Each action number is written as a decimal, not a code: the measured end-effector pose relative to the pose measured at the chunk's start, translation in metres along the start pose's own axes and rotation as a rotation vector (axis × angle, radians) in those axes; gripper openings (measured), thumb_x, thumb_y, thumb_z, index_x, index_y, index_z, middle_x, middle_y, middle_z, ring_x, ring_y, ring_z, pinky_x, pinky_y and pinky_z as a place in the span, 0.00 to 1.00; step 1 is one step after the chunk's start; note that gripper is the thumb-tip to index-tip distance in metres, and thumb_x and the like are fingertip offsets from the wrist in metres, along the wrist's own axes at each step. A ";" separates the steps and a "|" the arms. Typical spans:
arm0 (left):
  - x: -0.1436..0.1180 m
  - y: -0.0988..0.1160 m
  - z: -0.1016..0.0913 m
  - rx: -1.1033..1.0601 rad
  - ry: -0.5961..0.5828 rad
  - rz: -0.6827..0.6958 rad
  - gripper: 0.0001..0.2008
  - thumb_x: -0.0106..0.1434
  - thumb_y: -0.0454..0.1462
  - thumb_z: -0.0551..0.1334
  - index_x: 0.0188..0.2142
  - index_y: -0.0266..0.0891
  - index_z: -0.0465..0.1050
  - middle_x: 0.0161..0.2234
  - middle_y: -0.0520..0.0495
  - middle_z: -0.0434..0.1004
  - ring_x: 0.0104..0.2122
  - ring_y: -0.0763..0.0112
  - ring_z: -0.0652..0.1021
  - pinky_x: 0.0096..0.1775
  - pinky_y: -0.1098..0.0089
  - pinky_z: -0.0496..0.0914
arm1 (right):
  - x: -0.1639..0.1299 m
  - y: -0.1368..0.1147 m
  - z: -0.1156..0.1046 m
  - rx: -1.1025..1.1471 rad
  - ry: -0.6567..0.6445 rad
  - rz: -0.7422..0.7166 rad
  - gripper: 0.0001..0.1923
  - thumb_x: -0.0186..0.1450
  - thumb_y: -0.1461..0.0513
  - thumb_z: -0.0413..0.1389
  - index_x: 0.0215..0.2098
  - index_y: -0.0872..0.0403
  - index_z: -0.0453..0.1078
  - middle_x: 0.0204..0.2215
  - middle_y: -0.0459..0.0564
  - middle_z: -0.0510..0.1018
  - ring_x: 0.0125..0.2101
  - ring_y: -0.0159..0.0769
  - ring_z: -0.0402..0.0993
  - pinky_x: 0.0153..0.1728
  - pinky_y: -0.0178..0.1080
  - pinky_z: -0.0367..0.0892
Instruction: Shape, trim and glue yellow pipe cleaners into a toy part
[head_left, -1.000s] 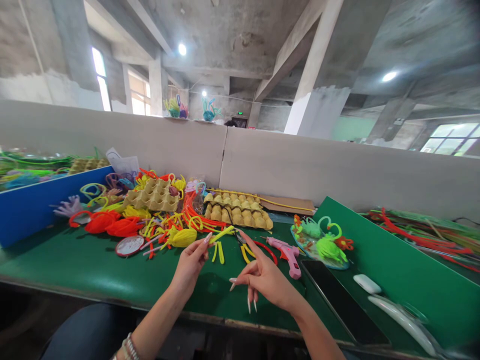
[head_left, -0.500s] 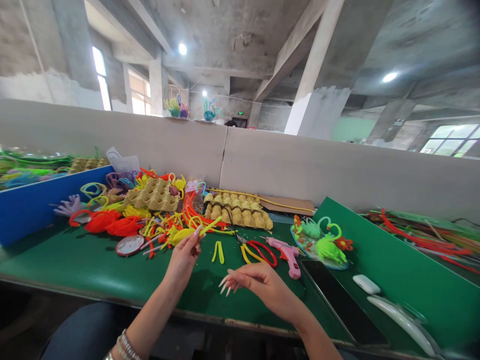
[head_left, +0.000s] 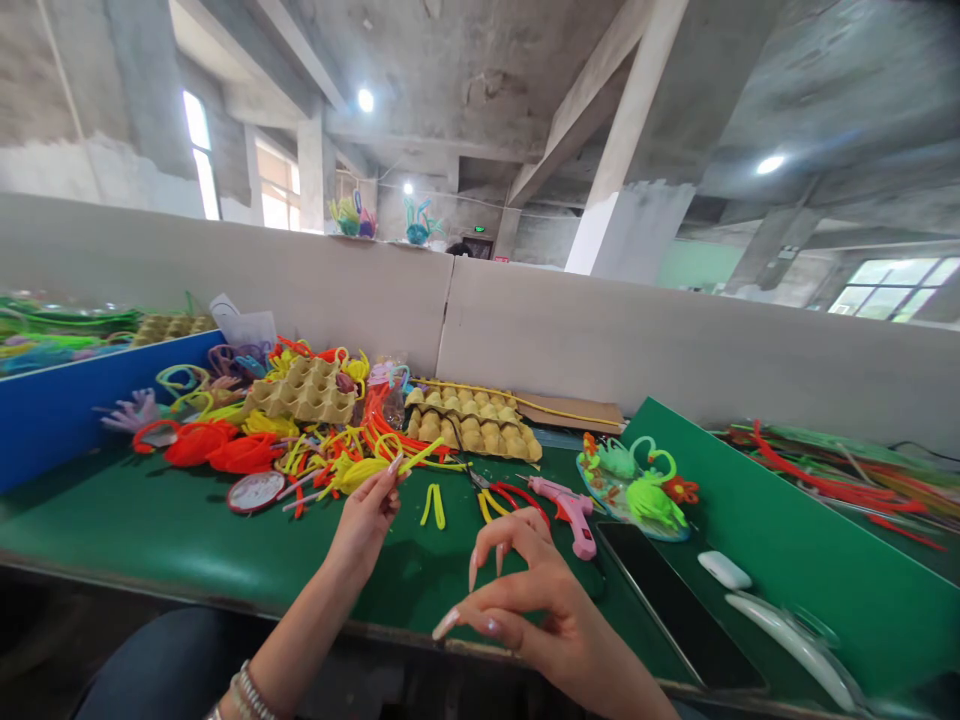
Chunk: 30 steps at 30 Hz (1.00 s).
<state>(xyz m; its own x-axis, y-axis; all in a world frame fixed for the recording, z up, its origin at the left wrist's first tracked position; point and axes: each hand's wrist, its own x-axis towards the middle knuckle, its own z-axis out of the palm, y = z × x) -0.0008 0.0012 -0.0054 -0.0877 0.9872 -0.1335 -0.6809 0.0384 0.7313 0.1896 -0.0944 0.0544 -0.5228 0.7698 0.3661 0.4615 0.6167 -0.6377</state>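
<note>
My left hand (head_left: 367, 518) pinches a yellow pipe cleaner (head_left: 424, 455) between thumb and fingertips, its free end pointing up and right over the green table (head_left: 150, 530). My right hand (head_left: 525, 600) hovers near the table's front edge, empty, with curled fingers spread apart. A bent yellow pipe cleaner piece (head_left: 433, 505) lies on the table between the hands. Red-and-yellow-handled scissors (head_left: 504, 497) and a pink glue gun (head_left: 570, 508) lie just beyond my right hand.
A heap of coloured pipe cleaners (head_left: 315, 450), egg cartons (head_left: 472, 428) and orange pieces (head_left: 217, 445) covers the back left. A blue divider (head_left: 67, 410) stands left, a green board (head_left: 795, 540) right. A dark phone (head_left: 667, 600), a white case (head_left: 724, 570) and green craft figures (head_left: 637, 485) sit right.
My right hand let go of the pipe cleaner, dropped toward the front edge, then rose with fingers spread. My left hand shifted slightly left, keeping the yellow pipe cleaner.
</note>
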 end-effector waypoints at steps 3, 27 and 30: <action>0.001 0.000 0.000 0.021 0.005 0.004 0.05 0.46 0.34 0.68 0.25 0.36 0.78 0.26 0.49 0.74 0.19 0.83 0.62 0.20 0.79 0.58 | 0.002 0.001 0.001 -0.039 -0.032 -0.009 0.11 0.57 0.47 0.56 0.31 0.39 0.78 0.35 0.47 0.69 0.40 0.36 0.62 0.44 0.42 0.59; 0.006 -0.013 -0.007 0.097 -0.023 -0.007 0.18 0.33 0.43 0.74 0.25 0.36 0.80 0.23 0.49 0.77 0.18 0.84 0.63 0.20 0.81 0.57 | 0.011 0.033 0.017 -0.090 -0.177 0.126 0.12 0.60 0.52 0.57 0.27 0.48 0.77 0.28 0.43 0.78 0.32 0.33 0.69 0.37 0.35 0.58; 0.008 -0.015 -0.008 0.103 -0.026 0.000 0.19 0.34 0.43 0.74 0.27 0.35 0.80 0.22 0.49 0.76 0.17 0.85 0.63 0.20 0.81 0.57 | 0.011 0.034 0.015 -0.106 -0.196 0.143 0.10 0.55 0.51 0.61 0.30 0.46 0.77 0.30 0.42 0.77 0.35 0.33 0.68 0.41 0.36 0.58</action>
<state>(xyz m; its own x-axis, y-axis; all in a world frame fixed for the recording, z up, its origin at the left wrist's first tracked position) 0.0027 0.0072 -0.0229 -0.0673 0.9908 -0.1172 -0.6021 0.0533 0.7966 0.1891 -0.0676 0.0263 -0.5710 0.8101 0.1330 0.6075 0.5259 -0.5952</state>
